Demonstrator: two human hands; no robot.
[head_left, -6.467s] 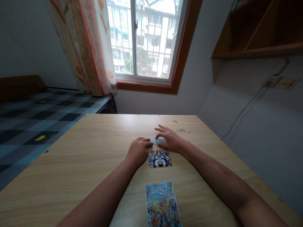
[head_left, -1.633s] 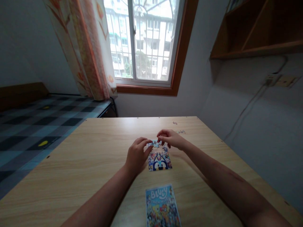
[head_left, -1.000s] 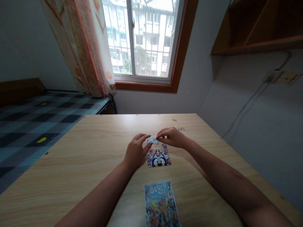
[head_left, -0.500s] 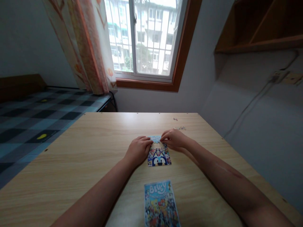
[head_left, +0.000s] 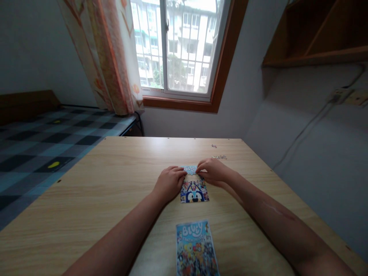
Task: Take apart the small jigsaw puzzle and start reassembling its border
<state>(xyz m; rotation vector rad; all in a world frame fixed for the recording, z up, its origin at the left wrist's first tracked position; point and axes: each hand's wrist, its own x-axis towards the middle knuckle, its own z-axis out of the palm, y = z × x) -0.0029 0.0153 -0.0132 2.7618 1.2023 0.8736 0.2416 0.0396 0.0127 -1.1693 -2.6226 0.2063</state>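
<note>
A partly assembled jigsaw puzzle (head_left: pixel 195 193) lies on the table, with a blue dog's face in its lower part and a light-blue lettered strip at the top. Between these two parts a gap shows bare wood. My left hand (head_left: pixel 169 182) lies along the puzzle's left side, fingers stretched flat with the tips on its edge. At the upper right edge, my right hand (head_left: pixel 212 170) has thumb and forefinger pinched together on a puzzle piece, mostly covered by the fingertips. Nearer to me lies a "Bluey" picture card or box (head_left: pixel 197 249) with many small figures.
Loose puzzle pieces (head_left: pixel 220 157) lie beyond my right hand, with a smaller group (head_left: pixel 214 146) farther back. The wooden table (head_left: pixel 115 172) reaches toward a window. A bed (head_left: pixel 57 142) stands at the left; a wall shelf (head_left: pixel 319 57) and a cable (head_left: pixel 301 134) are at the right.
The whole view has shifted very slightly. Both hands keep their places at the puzzle, and the right fingertips still pinch at its upper right edge.
</note>
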